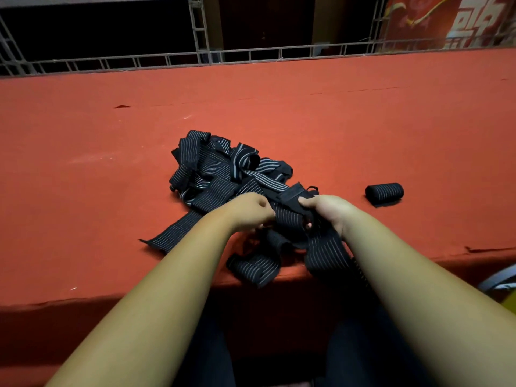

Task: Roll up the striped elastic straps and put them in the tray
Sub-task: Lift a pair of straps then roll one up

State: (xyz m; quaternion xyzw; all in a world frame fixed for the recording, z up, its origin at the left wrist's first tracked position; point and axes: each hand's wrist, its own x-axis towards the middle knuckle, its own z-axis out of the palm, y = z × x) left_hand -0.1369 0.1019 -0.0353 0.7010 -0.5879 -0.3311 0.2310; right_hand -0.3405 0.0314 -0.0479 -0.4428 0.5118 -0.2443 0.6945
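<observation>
My left grip (pixel 251 212) and right grip (pixel 326 210) both pinch one strap (pixel 289 217); I'd roll it tight, keeping edges aligned.

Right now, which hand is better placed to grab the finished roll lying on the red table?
The right hand, probably. The rolled strap lies on its outer side, apart from the pile; the left hand would have to cross over. Both hands grip a loose strap, so it must let go first.
</observation>
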